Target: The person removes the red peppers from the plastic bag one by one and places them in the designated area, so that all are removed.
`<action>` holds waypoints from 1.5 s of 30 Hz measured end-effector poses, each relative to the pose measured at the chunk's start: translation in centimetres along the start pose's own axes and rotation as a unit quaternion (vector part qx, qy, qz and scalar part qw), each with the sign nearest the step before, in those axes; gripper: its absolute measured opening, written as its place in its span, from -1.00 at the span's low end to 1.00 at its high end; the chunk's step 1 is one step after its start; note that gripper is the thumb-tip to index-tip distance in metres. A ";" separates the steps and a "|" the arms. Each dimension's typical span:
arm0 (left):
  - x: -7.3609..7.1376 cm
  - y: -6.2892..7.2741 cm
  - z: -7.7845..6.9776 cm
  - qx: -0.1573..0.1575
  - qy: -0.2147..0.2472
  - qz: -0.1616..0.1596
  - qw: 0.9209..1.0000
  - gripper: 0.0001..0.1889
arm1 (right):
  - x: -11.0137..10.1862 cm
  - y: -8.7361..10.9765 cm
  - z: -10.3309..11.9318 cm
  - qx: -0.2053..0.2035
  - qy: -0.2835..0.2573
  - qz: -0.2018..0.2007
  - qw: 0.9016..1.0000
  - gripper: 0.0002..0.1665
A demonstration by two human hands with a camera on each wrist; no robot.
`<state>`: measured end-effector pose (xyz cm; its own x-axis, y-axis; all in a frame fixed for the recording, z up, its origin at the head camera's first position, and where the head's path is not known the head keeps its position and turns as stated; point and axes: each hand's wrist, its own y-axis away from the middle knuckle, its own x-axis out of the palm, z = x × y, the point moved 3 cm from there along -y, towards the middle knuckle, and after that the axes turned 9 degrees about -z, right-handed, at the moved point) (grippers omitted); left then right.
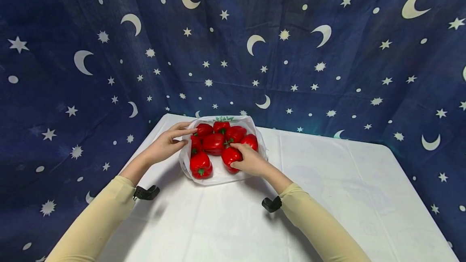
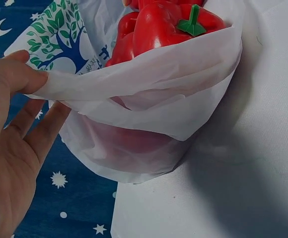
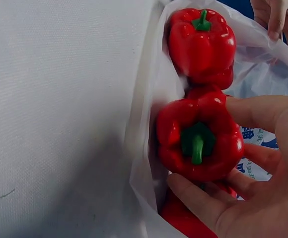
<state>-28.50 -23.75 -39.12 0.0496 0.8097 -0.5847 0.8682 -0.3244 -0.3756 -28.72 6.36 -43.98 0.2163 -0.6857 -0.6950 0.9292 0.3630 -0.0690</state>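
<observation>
A white plastic bag [image 1: 218, 176] lies with its mouth spread, holding several shiny red bell peppers [image 1: 213, 144] with green stems. My left hand [image 1: 167, 144] is at the bag's left rim; in the left wrist view its thumb and fingers pinch the folded bag edge [image 2: 129, 82]. My right hand [image 1: 252, 162] reaches into the bag from the right. It grips one red bell pepper [image 3: 203, 161], thumb on one side and fingers on the other, the green stem facing the wrist camera. Another pepper [image 3: 201, 49] sits beside the gripped one.
The bag rests near the back of a table [image 1: 346, 197] with a white cloth. Behind hangs a dark blue curtain [image 1: 233, 51] with moons and stars. A green and blue tree print [image 2: 59, 34] shows on the bag's far side.
</observation>
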 end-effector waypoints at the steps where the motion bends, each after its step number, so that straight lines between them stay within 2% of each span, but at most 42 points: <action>1: 0.0 0.0 0.0 -0.002 -0.001 0.000 1.000 -0.51 | 0.1 -0.1 0.0 -0.002 0.005 0.001 1.000 -0.16; 10: -0.1 0.2 -0.1 -0.014 -0.005 0.013 1.000 -0.44 | 0.6 0.1 -0.2 0.003 0.016 -0.010 1.000 -0.14; 19: -0.1 0.4 -0.1 -0.026 -0.010 0.017 0.999 -0.42 | 1.1 0.6 0.0 -0.020 -0.033 0.006 0.999 -0.17; 24: -0.1 0.4 0.2 -0.026 -0.007 0.014 1.000 -0.43 | 1.6 0.6 0.0 -0.011 -0.052 0.008 0.999 -0.18; 30: -0.1 0.5 0.2 -0.027 -0.008 0.012 1.000 -0.42 | 2.0 0.7 0.2 0.024 -0.079 0.012 0.997 -0.13; 33: -0.1 0.5 0.1 -0.025 -0.005 0.012 1.000 -0.42 | 2.1 0.7 0.1 0.050 -0.120 0.022 0.991 -0.08; 37: -0.1 0.6 0.0 -0.025 0.000 0.011 1.000 -0.42 | 2.1 0.6 -0.1 0.098 -0.181 0.035 0.978 -0.06; 40: -0.1 0.6 0.0 -0.027 0.001 0.009 1.000 -0.42 | 2.1 0.3 -0.3 0.129 -0.198 0.044 0.971 -0.06; 45: -0.2 0.6 0.0 -0.023 0.002 0.002 1.000 -0.44 | 2.0 0.0 -0.7 0.157 -0.236 0.060 0.957 -0.08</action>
<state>-27.94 -24.10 -39.23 0.0555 0.8098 -0.5840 0.8897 -0.3056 -0.3391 -28.49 5.41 -45.91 0.3690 -0.8865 -0.2793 0.9176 0.2996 0.2613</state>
